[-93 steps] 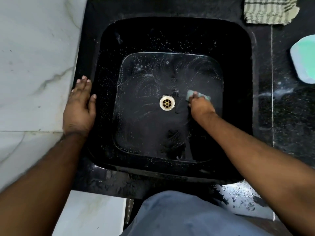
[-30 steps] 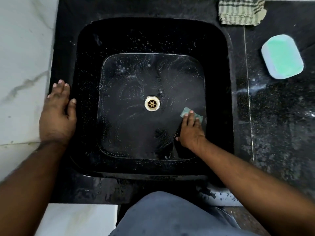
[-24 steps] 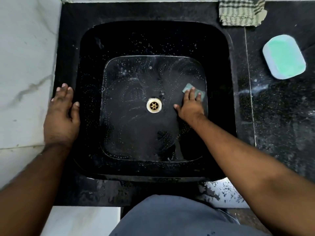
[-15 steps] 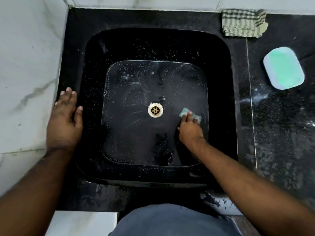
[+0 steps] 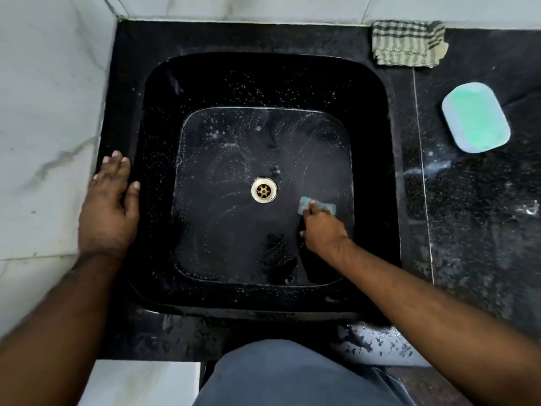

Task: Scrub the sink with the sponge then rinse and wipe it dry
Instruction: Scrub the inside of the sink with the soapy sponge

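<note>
While the right hand (image 5: 323, 230) presses its curled fingers down on the sponge (image 5: 316, 205), the sponge lies flat on the floor of the sink (image 5: 371, 159), just right of the drain (image 5: 263, 190) and close to the right wall. It looks small, thin and soft, so it should be light and bend easily under the fingers; soaked and soapy, it is likely slippery, and the best hold is probably across its near long edge with the fingertips spread over the top. The left hand (image 5: 109, 206) lies flat and relaxed on the sink's left rim, gripping nothing. Suds streak the sink floor, so scrubbing seems under way, with rinsing and drying not yet done. The striped cloth (image 5: 408, 43) waits on the counter (image 5: 483, 230) behind, near a soap dish (image 5: 475, 117).
</note>
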`<control>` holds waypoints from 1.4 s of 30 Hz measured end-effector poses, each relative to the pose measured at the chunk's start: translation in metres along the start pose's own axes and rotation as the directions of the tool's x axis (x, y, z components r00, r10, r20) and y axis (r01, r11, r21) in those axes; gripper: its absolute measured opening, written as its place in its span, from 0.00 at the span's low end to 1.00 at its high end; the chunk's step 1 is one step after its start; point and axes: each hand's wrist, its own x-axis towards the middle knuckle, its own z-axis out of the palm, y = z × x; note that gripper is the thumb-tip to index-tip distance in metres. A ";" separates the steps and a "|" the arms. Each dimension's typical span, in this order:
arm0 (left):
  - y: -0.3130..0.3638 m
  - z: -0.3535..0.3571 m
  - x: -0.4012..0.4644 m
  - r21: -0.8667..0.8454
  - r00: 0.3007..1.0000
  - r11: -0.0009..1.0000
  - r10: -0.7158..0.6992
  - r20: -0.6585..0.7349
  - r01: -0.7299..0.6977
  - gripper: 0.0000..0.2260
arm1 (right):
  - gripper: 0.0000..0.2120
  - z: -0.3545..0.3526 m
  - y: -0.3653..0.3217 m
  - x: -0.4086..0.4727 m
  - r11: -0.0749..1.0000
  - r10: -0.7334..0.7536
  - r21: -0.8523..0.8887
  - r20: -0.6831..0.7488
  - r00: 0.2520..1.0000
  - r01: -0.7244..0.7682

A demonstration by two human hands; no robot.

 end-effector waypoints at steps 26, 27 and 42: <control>0.178 0.093 -0.042 -0.132 0.834 0.976 0.215 0.508 -0.171 0.26 | 0.19 -0.111 0.111 -0.069 0.930 0.152 0.334 -0.729 0.668 0.154; 0.189 0.102 -0.041 -0.117 0.787 0.969 0.243 0.567 -0.215 0.26 | 0.19 -0.111 0.124 -0.065 0.941 0.186 0.324 -0.743 0.643 0.101; 0.238 0.205 -0.073 -0.018 0.523 0.831 0.367 0.769 -0.556 0.30 | 0.27 -0.107 0.140 -0.039 0.957 0.211 0.290 -0.737 0.642 0.018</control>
